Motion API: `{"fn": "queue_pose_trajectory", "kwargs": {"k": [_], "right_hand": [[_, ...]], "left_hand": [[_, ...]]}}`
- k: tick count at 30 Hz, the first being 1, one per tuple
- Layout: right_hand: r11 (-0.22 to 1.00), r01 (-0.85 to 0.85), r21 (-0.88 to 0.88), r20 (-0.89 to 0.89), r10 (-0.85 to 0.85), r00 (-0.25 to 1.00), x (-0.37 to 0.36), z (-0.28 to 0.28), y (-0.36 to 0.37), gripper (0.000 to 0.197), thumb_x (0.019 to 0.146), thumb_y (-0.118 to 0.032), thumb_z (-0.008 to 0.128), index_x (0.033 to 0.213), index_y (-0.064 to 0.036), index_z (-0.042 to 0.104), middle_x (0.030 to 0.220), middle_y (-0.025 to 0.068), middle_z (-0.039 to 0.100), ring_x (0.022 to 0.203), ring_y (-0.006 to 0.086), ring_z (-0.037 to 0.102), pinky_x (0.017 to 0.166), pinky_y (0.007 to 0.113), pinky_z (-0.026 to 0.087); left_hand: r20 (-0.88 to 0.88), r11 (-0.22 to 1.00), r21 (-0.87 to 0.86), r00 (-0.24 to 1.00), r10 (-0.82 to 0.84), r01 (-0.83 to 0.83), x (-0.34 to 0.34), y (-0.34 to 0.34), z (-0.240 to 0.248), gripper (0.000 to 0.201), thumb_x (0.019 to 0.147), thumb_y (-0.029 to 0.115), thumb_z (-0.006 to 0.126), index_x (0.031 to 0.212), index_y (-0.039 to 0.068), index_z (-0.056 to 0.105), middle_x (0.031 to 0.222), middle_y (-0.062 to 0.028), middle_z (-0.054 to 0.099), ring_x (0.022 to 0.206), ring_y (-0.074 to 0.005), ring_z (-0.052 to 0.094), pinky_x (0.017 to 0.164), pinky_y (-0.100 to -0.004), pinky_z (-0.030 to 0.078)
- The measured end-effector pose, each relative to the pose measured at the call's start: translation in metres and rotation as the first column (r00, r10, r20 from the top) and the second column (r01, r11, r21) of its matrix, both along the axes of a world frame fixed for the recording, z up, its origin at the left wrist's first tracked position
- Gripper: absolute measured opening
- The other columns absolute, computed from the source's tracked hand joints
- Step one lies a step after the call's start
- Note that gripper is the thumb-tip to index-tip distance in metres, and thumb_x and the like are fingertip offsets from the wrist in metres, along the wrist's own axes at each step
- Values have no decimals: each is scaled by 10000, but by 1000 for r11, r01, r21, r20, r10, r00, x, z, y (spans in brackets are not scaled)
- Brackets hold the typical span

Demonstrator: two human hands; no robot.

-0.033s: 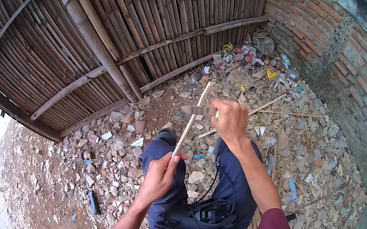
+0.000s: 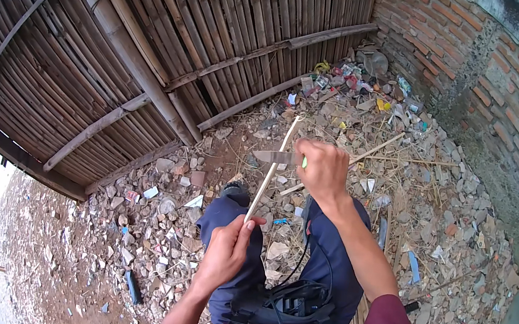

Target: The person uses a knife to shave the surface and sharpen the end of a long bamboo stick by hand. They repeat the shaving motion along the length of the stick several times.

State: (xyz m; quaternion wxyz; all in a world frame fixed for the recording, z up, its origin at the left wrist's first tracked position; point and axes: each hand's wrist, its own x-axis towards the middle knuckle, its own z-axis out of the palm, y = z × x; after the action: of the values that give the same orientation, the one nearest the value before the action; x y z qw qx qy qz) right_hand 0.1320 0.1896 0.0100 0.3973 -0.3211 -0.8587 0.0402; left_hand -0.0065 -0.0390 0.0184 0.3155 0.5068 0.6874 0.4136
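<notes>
My left hand [image 2: 228, 245] is closed round the lower end of a thin, pale strip of wood or bamboo [image 2: 264, 187]. The strip slants up and away from me, its far end over the rubble. In my right hand [image 2: 323, 172], fingers wrapped round its light green handle, is a knife [image 2: 278, 157]. The blade points left and lies across the upper part of the strip, seemingly touching it. Most of the handle is hidden by my fingers.
Stones and litter cover the ground [image 2: 183, 242] around my bent legs [image 2: 337, 273]. A slatted bamboo wall [image 2: 228, 24] rises ahead on the left, a brick wall [image 2: 516, 124] on the right. A long stick [image 2: 379, 147] lies beyond my right hand. A black cable [image 2: 289, 306] hangs at my waist.
My right hand and the knife have shifted very slightly to the left along the blade's direction. My left hand and the strip look almost the same.
</notes>
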Motion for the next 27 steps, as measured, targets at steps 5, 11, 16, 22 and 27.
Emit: {"fn": "queue_pose_trajectory", "kwargs": {"k": [5, 11, 16, 22, 27], "right_hand": [[1000, 4, -17, 25, -4, 1000, -9, 3, -5, 103, 810, -89, 773, 913, -88, 764, 724, 117, 728, 634, 313, 740, 552, 452, 551], [1000, 13, -25, -27, -14, 1000, -14, -5, 18, 67, 824, -76, 758, 888, -95, 765, 691, 117, 723, 601, 308, 735, 528, 450, 547], [991, 123, -49, -71, -126, 990, -18, -20, 49, 127, 843, -26, 696, 762, -118, 729, 623, 110, 693, 568, 326, 708, 521, 452, 524], [782, 557, -280, -68, -595, 801, 46, -36, 147, 232, 1021, -218, 679, 956, -39, 812, 683, 142, 719, 543, 270, 662, 489, 439, 498], [915, 215, -341, -198, -293, 935, 76, -32, 139, 211, 923, -85, 569, 777, -9, 702, 678, 162, 684, 619, 319, 636, 611, 410, 471]], "left_hand": [[-119, 998, 33, 992, 51, -47, 13, 2, 7, 246, 1130, 111, 507, 1253, 18, 698, 560, -58, 426, 500, -116, 411, 510, -341, 340], [-273, 991, 94, 955, 115, -93, 30, 3, 0, 143, 1101, 72, 533, 1185, -12, 612, 724, -288, 654, 712, -487, 693, 566, -531, 497], [-270, 994, 65, 957, 101, -87, 24, -3, -22, 146, 1095, 80, 542, 1191, -10, 607, 755, -294, 666, 712, -500, 684, 564, -541, 497], [-249, 992, 126, 967, 52, -21, 27, -37, -7, 186, 1107, 73, 535, 1190, 8, 688, 566, -127, 507, 462, -232, 531, 486, -384, 362], [224, 997, -65, 973, 49, -35, -23, -35, -13, 383, 1177, 267, 461, 1202, -5, 728, 602, 96, 355, 528, -27, 290, 482, -278, 235]]}}
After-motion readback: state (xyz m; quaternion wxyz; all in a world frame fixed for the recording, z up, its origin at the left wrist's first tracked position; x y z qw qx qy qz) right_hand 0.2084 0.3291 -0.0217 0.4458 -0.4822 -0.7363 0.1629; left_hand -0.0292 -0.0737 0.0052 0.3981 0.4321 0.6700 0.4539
